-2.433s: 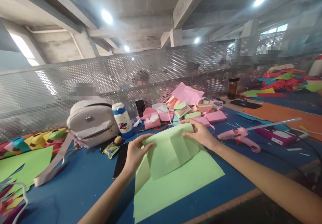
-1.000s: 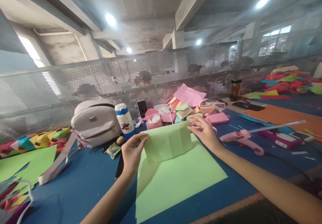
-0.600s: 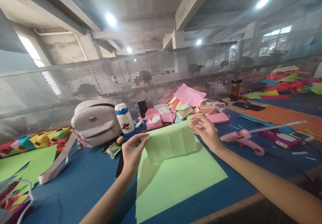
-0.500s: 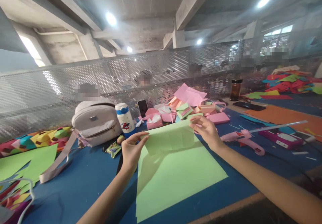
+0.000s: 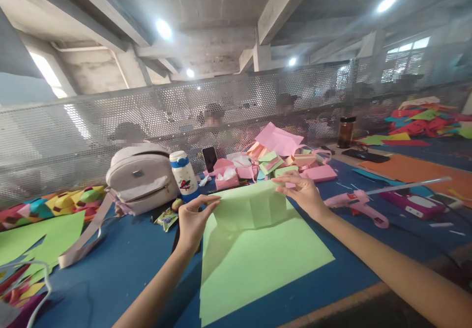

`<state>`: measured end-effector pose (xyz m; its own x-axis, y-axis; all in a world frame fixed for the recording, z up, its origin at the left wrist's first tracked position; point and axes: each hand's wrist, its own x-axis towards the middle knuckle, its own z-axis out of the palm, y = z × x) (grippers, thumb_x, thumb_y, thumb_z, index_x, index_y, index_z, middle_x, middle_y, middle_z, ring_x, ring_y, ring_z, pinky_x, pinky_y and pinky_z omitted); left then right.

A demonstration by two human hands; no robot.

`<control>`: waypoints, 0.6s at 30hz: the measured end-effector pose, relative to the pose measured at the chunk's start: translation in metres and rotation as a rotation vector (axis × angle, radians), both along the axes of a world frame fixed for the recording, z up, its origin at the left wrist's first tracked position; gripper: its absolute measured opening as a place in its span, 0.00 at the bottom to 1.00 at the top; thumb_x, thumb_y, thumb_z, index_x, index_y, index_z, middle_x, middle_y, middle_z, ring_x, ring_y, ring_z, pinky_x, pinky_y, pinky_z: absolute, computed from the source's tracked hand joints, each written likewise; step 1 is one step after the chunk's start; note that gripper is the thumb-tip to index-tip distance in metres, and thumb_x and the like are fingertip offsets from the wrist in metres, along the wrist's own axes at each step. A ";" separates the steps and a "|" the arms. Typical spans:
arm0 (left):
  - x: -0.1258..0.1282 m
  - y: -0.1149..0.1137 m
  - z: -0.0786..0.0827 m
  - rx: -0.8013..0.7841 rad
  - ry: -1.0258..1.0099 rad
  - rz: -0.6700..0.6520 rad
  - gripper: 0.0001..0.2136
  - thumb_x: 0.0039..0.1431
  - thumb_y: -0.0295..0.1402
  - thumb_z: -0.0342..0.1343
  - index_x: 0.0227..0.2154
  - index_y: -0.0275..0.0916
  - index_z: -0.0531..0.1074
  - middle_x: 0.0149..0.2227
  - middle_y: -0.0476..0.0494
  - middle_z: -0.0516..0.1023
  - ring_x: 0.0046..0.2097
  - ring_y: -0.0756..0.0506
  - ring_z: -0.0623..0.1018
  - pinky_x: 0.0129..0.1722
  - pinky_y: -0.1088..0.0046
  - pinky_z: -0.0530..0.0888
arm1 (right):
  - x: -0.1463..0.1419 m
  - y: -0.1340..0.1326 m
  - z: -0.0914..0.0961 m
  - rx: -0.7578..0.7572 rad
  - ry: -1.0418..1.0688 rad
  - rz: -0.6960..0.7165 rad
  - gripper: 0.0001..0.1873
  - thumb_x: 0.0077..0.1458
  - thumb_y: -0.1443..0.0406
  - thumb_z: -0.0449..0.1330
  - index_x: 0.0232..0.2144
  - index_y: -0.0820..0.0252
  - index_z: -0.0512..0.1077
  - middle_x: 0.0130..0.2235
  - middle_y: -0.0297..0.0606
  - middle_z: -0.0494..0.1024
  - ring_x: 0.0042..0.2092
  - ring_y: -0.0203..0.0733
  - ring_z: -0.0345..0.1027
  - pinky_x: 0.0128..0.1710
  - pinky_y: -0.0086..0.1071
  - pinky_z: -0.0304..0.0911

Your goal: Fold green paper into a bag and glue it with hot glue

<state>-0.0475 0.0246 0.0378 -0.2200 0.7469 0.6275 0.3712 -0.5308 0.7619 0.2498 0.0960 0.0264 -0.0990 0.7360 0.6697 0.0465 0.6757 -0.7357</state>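
Observation:
A light green paper strip with upright fold creases [image 5: 239,211] stands raised between my hands. My left hand [image 5: 194,220] pinches its top left corner between thumb and fingers. On the other side, my right hand [image 5: 300,193] pinches the upper edge near the right end. Beneath the strip, larger light green paper sheets [image 5: 265,269] lie stacked on the blue table, partly in the strip's shadow. The far side of the strip is hidden.
A pink glue gun [image 5: 359,202] with a clear stick lies right, near a purple box [image 5: 413,205]. Behind are a beige backpack [image 5: 143,178], a white bottle [image 5: 183,173], a propped phone [image 5: 209,159] and heaped pink paper pieces [image 5: 280,138]. People sit beyond a perforated metal screen [image 5: 243,97].
My right hand has shifted slightly left and down along the strip's top edge. The strip now bends more at its creases, and its lower edge shows more clearly.

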 end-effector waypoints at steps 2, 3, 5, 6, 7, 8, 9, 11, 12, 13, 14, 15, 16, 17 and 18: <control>0.000 0.001 0.000 0.005 0.011 0.001 0.04 0.48 0.34 0.68 0.28 0.43 0.83 0.31 0.47 0.84 0.34 0.46 0.79 0.36 0.74 0.74 | 0.000 0.000 0.000 -0.011 0.000 -0.007 0.18 0.45 0.50 0.71 0.37 0.50 0.83 0.37 0.40 0.74 0.45 0.47 0.68 0.44 0.39 0.71; 0.000 0.001 0.000 0.007 0.017 0.001 0.04 0.48 0.34 0.68 0.28 0.43 0.83 0.31 0.47 0.84 0.35 0.46 0.80 0.36 0.73 0.74 | 0.000 0.000 0.000 -0.021 0.006 0.001 0.18 0.44 0.50 0.71 0.36 0.51 0.83 0.37 0.40 0.73 0.44 0.46 0.68 0.44 0.39 0.71; 0.000 0.002 0.000 0.010 0.031 -0.004 0.03 0.49 0.34 0.68 0.29 0.43 0.83 0.32 0.47 0.84 0.35 0.45 0.80 0.36 0.73 0.74 | 0.001 0.000 0.003 -0.048 0.016 0.024 0.18 0.44 0.49 0.71 0.35 0.52 0.83 0.36 0.40 0.71 0.44 0.46 0.67 0.40 0.38 0.72; 0.001 0.002 0.001 0.013 0.038 -0.007 0.03 0.49 0.33 0.68 0.29 0.43 0.83 0.32 0.47 0.84 0.35 0.45 0.80 0.36 0.73 0.74 | 0.002 -0.001 0.004 -0.059 0.017 0.033 0.18 0.43 0.49 0.71 0.34 0.52 0.83 0.36 0.40 0.70 0.43 0.46 0.67 0.38 0.37 0.72; 0.001 0.001 0.001 0.018 0.044 -0.008 0.03 0.49 0.33 0.68 0.29 0.43 0.83 0.31 0.47 0.84 0.35 0.45 0.81 0.35 0.73 0.75 | 0.003 -0.002 0.006 -0.063 0.017 0.037 0.18 0.43 0.49 0.71 0.34 0.52 0.83 0.36 0.40 0.70 0.43 0.46 0.66 0.37 0.36 0.72; 0.001 0.001 0.002 0.026 0.050 -0.008 0.03 0.49 0.33 0.67 0.29 0.43 0.83 0.31 0.47 0.84 0.35 0.45 0.81 0.35 0.73 0.75 | 0.003 -0.002 0.007 -0.061 0.015 0.038 0.18 0.43 0.49 0.71 0.33 0.53 0.83 0.36 0.40 0.70 0.43 0.46 0.66 0.37 0.36 0.72; 0.002 0.000 0.003 0.036 0.056 -0.007 0.03 0.49 0.33 0.67 0.28 0.43 0.83 0.31 0.47 0.84 0.34 0.45 0.81 0.35 0.73 0.75 | 0.003 -0.003 0.008 -0.056 0.012 0.037 0.18 0.43 0.50 0.71 0.33 0.53 0.83 0.36 0.40 0.70 0.43 0.46 0.66 0.37 0.36 0.71; 0.003 -0.002 0.004 0.062 0.067 -0.004 0.02 0.49 0.33 0.67 0.28 0.43 0.83 0.30 0.47 0.84 0.33 0.45 0.80 0.34 0.73 0.75 | 0.004 -0.003 0.009 -0.045 0.011 0.039 0.18 0.44 0.50 0.71 0.33 0.53 0.83 0.35 0.40 0.70 0.43 0.46 0.66 0.38 0.36 0.71; 0.004 -0.003 0.005 0.076 0.075 -0.002 0.02 0.50 0.33 0.67 0.28 0.43 0.83 0.30 0.47 0.84 0.33 0.45 0.80 0.34 0.73 0.75 | 0.004 -0.003 0.009 -0.040 0.012 0.040 0.18 0.44 0.49 0.71 0.33 0.53 0.83 0.35 0.40 0.70 0.43 0.46 0.66 0.38 0.36 0.71; 0.004 -0.004 0.005 0.092 0.084 0.000 0.02 0.50 0.33 0.67 0.28 0.43 0.83 0.30 0.47 0.83 0.33 0.46 0.80 0.34 0.73 0.75 | 0.003 -0.003 0.009 -0.035 0.011 0.041 0.18 0.45 0.49 0.71 0.33 0.53 0.83 0.35 0.40 0.70 0.42 0.45 0.66 0.38 0.37 0.71; 0.005 -0.005 0.006 0.108 0.094 0.003 0.02 0.50 0.32 0.67 0.28 0.43 0.83 0.29 0.47 0.83 0.33 0.46 0.79 0.34 0.72 0.75 | 0.003 -0.003 0.008 -0.031 0.010 0.040 0.18 0.45 0.49 0.71 0.33 0.53 0.83 0.35 0.40 0.71 0.42 0.45 0.66 0.39 0.37 0.71; 0.005 -0.006 0.006 0.123 0.106 0.006 0.02 0.50 0.32 0.67 0.28 0.43 0.83 0.29 0.47 0.83 0.32 0.46 0.79 0.35 0.72 0.75 | 0.003 -0.003 0.007 -0.026 0.010 0.039 0.18 0.45 0.49 0.70 0.33 0.53 0.83 0.34 0.40 0.71 0.42 0.45 0.66 0.39 0.37 0.71; 0.006 -0.006 0.007 0.138 0.117 0.011 0.02 0.49 0.32 0.67 0.28 0.44 0.83 0.29 0.48 0.82 0.32 0.46 0.78 0.35 0.71 0.75 | 0.003 -0.002 0.006 -0.021 0.010 0.037 0.18 0.45 0.49 0.70 0.34 0.53 0.83 0.34 0.40 0.71 0.42 0.45 0.66 0.38 0.37 0.71; 0.006 -0.007 0.007 0.150 0.127 0.016 0.02 0.49 0.32 0.67 0.28 0.44 0.83 0.28 0.48 0.82 0.32 0.46 0.78 0.35 0.71 0.75 | 0.003 -0.002 0.005 -0.018 0.010 0.035 0.17 0.46 0.49 0.70 0.34 0.53 0.83 0.34 0.40 0.72 0.42 0.46 0.66 0.38 0.37 0.71; 0.007 -0.007 0.008 0.159 0.136 0.023 0.03 0.49 0.33 0.67 0.29 0.44 0.83 0.28 0.48 0.82 0.31 0.46 0.78 0.34 0.71 0.75 | 0.002 -0.002 0.004 -0.013 0.010 0.033 0.17 0.46 0.50 0.70 0.34 0.53 0.83 0.33 0.40 0.72 0.42 0.46 0.66 0.38 0.37 0.71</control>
